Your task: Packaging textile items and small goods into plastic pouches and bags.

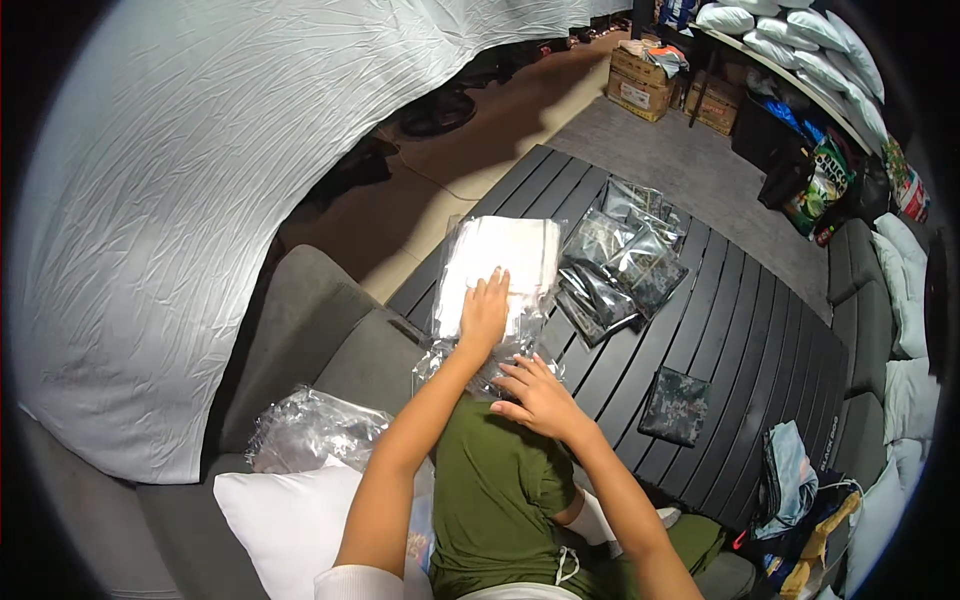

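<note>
A white folded item [515, 245] in clear plastic is lying on the slatted black tabletop [745, 330], near its left edge. The left hand [484, 308] is resting flat on it, fingers extended and gripping nothing. Toward six o'clock from the item, loose clear plastic [432, 370] is bunching near the person's lap. The right hand [537, 398] is hovering or resting there, fingers spread; whether it is touching the plastic, I cannot tell. At three o'clock, dark packets [650, 265] in shiny wrapping are overlapping in a pile. At four o'clock, a dark patterned square packet [676, 406] is lying alone, and beyond it folded cloths [790, 470] are sitting near the tabletop's edge. Between seven and eight o'clock, crumpled clear plastic [315, 430] is lying on the grey sofa [365, 355] beside a white pillow [285, 520]. At one o'clock, cardboard boxes [640, 92] are standing on the floor.
</note>
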Action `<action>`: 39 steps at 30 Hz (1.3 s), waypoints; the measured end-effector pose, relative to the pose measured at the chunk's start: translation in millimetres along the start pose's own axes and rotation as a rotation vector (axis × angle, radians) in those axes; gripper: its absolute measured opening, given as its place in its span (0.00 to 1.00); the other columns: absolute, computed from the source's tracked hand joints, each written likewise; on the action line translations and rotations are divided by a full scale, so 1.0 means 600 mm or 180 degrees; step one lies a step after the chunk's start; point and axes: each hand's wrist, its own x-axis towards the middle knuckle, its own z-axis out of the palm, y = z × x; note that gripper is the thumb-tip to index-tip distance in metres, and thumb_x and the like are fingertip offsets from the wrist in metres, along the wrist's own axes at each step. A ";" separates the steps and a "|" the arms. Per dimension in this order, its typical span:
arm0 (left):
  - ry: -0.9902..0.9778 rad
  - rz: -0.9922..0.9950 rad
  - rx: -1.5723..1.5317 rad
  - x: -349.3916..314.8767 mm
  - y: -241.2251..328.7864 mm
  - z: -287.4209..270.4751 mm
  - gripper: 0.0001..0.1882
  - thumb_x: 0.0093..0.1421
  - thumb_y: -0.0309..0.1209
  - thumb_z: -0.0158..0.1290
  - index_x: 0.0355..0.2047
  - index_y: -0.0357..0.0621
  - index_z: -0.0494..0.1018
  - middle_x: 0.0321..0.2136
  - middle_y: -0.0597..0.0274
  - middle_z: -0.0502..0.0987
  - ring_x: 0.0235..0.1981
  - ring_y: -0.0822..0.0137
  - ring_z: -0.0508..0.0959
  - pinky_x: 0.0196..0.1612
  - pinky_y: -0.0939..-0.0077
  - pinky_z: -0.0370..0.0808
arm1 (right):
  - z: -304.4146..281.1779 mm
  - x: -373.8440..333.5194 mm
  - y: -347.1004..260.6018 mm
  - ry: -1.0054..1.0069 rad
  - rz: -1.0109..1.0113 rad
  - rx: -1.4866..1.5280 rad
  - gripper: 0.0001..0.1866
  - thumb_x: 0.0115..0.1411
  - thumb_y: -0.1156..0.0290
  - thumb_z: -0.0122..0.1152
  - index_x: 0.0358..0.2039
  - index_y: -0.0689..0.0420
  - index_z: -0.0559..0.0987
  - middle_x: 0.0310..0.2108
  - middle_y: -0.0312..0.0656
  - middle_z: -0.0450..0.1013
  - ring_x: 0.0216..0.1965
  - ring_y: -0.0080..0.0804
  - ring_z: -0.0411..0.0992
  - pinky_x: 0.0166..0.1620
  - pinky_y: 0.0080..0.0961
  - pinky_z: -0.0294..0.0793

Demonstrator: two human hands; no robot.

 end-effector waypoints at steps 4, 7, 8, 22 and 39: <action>0.0539 0.0469 0.0662 0.016 -0.014 0.046 0.20 0.56 0.35 0.43 0.50 0.51 0.66 0.46 0.68 0.70 0.45 0.67 0.67 0.48 0.60 0.60 | -0.007 -0.006 -0.010 0.0206 0.0006 0.0257 0.24 0.56 0.49 0.48 0.43 0.56 0.74 0.49 0.48 0.66 0.55 0.46 0.57 0.60 0.44 0.48; 0.0180 0.0531 0.0711 0.026 -0.035 0.069 0.17 0.57 0.36 0.41 0.47 0.56 0.69 0.39 0.72 0.74 0.48 0.68 0.66 0.49 0.58 0.54 | -0.009 -0.018 -0.008 0.0251 0.0038 0.0275 0.22 0.56 0.51 0.49 0.42 0.56 0.74 0.49 0.46 0.66 0.55 0.46 0.58 0.59 0.43 0.50; 0.0320 0.0652 0.0590 0.026 -0.037 0.068 0.15 0.55 0.36 0.45 0.43 0.56 0.71 0.33 0.75 0.76 0.47 0.71 0.67 0.50 0.59 0.53 | -0.010 -0.025 -0.004 0.0335 0.0035 0.0281 0.21 0.56 0.53 0.50 0.41 0.55 0.74 0.49 0.44 0.66 0.54 0.45 0.59 0.59 0.42 0.51; -0.1309 -0.0312 -0.4182 -0.034 0.038 -0.307 0.07 0.53 0.29 0.54 0.29 0.38 0.75 0.28 0.64 0.78 0.30 0.76 0.75 0.40 0.80 0.67 | -0.067 -0.108 0.015 0.1848 0.0964 0.2255 0.25 0.53 0.65 0.56 0.51 0.56 0.65 0.52 0.43 0.63 0.54 0.36 0.59 0.55 0.32 0.57; -0.0935 -0.2021 -0.5590 -0.107 0.028 -0.284 0.07 0.54 0.28 0.53 0.29 0.38 0.68 0.30 0.59 0.74 0.34 0.68 0.76 0.38 0.73 0.75 | -0.089 -0.135 0.011 0.2115 0.1586 0.4599 0.13 0.56 0.71 0.53 0.40 0.64 0.72 0.33 0.44 0.73 0.36 0.34 0.73 0.41 0.29 0.72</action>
